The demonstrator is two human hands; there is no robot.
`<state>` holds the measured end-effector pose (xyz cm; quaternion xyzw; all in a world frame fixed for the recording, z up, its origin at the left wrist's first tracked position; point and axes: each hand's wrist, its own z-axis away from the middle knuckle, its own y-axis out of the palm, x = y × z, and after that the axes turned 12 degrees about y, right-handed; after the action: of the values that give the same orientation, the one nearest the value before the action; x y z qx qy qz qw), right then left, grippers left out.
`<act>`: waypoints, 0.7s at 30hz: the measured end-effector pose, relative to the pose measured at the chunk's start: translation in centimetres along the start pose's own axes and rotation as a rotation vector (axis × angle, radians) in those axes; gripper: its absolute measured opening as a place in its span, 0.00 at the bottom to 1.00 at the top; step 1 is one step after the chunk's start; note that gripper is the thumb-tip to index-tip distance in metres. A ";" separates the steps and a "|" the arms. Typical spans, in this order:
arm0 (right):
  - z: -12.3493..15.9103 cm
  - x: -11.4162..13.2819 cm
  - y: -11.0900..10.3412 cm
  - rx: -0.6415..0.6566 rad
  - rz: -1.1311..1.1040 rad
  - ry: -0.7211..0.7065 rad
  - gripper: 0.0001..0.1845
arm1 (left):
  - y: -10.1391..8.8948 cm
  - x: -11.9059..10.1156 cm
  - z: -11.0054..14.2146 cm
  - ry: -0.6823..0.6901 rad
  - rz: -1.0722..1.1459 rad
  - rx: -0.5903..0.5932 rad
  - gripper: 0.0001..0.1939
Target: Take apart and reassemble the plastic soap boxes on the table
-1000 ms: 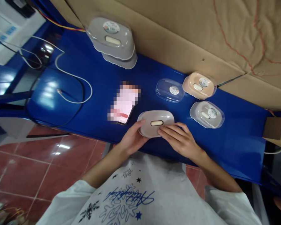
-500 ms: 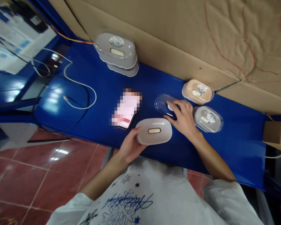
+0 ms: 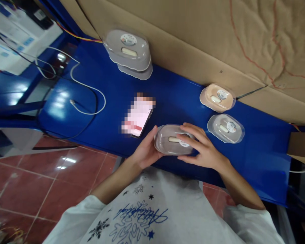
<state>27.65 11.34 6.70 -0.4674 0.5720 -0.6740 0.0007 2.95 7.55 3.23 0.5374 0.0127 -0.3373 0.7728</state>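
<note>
Left hand (image 3: 147, 149) gripping grey box (image 3: 162, 141) at its 9 o'clock; right hand (image 3: 203, 149) grasping clear lid (image 3: 176, 148) over it from 3 o'clock. Phone (image 3: 140, 117) at box's 10.

1. Front: dish (image 3: 159, 144) and lid (image 3: 175, 148) fill the space between left hand (image 3: 146, 149) and right hand (image 3: 205, 149).
2. Centre: passable — a table (image 3: 176, 98) lane runs between phone (image 3: 138, 117) and peach dish (image 3: 216, 103), back to the cardboard (image 3: 180, 44).
3. Left: phone near the left hand obstructs; cable (image 3: 104, 98) loops beyond.
4. Right: grey dish (image 3: 226, 134) and peach dish stand close — slim gap; open surface farther right.
</note>
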 end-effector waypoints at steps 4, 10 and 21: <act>0.4 0.2 0.6 -0.029 0.066 -0.012 0.48 | 0.1 0.1 0.0 0.042 -0.015 0.023 0.29; 0.9 -1.0 2.0 -0.052 0.143 -0.011 0.49 | 0.5 0.2 -0.2 0.065 -0.066 0.005 0.25; 2.6 -0.8 2.9 -0.083 0.194 0.041 0.53 | 1.2 1.2 -1.0 0.058 -0.115 -0.004 0.23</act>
<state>28.25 8.76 3.72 -0.3955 0.6419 -0.6560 0.0349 4.84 8.02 3.35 0.5437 0.0667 -0.3653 0.7526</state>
